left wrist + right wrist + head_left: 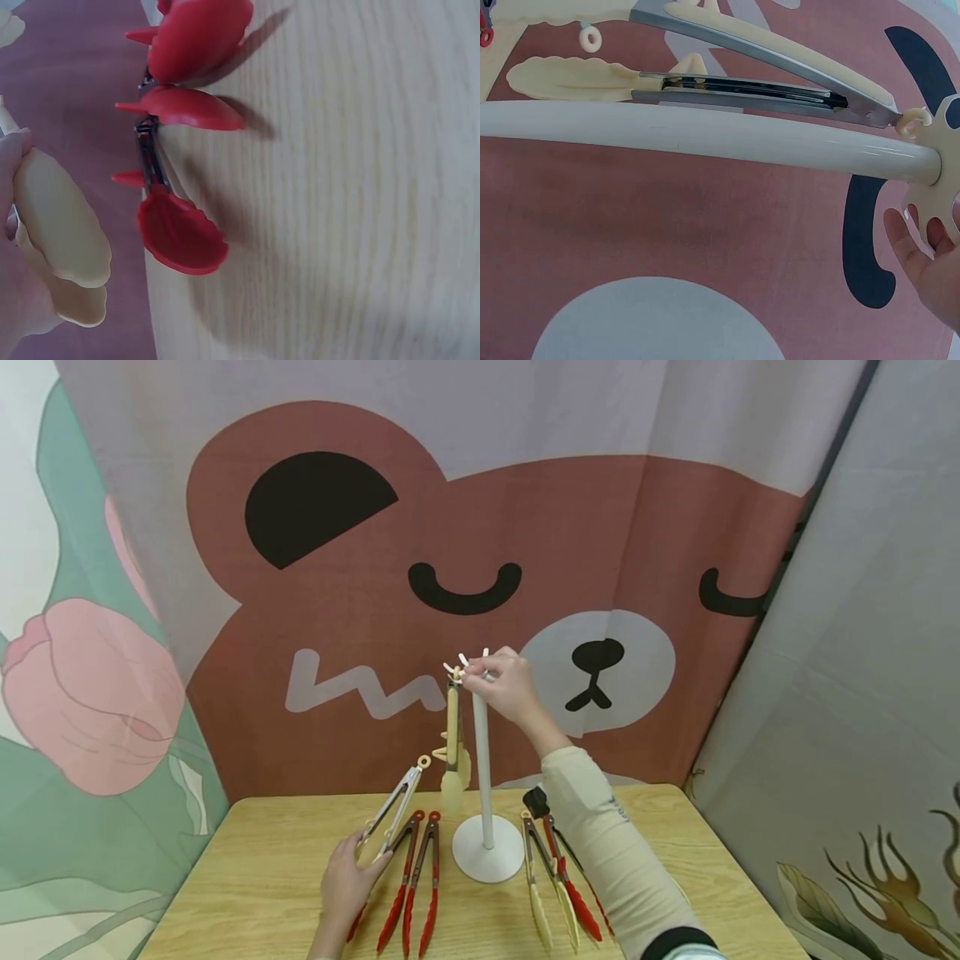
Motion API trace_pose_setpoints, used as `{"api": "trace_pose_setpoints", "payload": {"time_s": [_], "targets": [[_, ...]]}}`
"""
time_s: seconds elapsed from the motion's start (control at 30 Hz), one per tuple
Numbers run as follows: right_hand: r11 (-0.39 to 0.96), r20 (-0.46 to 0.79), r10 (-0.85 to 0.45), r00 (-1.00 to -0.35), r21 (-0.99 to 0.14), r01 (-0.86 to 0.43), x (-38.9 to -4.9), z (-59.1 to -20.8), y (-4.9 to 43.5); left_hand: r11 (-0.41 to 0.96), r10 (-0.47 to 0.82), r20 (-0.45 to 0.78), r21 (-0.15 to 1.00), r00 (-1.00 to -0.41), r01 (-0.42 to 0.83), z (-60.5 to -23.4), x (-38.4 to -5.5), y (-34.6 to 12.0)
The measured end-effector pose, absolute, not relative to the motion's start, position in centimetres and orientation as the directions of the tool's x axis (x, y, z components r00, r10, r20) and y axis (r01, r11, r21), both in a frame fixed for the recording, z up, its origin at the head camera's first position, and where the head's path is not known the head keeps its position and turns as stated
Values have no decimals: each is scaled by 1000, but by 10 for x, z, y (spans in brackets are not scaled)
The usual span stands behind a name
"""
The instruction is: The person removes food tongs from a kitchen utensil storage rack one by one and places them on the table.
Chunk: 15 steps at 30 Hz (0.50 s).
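My left hand [350,881] grips cream-and-silver tongs [392,802], ring end up; their cream scalloped heads [64,217] show beside the palm in the left wrist view. At the top of a white stand [482,760], my right hand [507,683] holds the edge of the hook plate [939,146] between thumb and fingers. Another pair of cream tongs [452,727] hangs by its loop from a hook, left of the pole and heads down. In the right wrist view these hanging tongs [780,36] run alongside the pole [705,136].
Two pairs of red tongs [432,893] lie left of the stand's round base [487,864]. To its right lie cream tongs [537,906], red tongs [577,906] and a black-ended object [536,802], partly behind my right sleeve. A bear-print curtain [337,610] hangs behind the wooden table [247,860].
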State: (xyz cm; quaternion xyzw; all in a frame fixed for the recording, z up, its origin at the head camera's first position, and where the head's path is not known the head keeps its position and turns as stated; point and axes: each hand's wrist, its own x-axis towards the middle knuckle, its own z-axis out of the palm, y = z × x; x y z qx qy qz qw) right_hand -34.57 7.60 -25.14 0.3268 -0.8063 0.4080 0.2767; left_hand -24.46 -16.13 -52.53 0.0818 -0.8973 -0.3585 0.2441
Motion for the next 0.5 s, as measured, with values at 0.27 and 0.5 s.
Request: {"api": "trace_pose_setpoints", "payload": {"time_s": [0.27, 0.5], "targets": [[452, 713, -298, -634, -480, -752, -347, -253, 75, 771, -319, 420, 636, -850, 24, -532, -246, -165], [459, 716, -308, -626, -465, -757, -347, -253, 74, 800, -326, 381, 599, -865, -38, -534, -247, -168]]}}
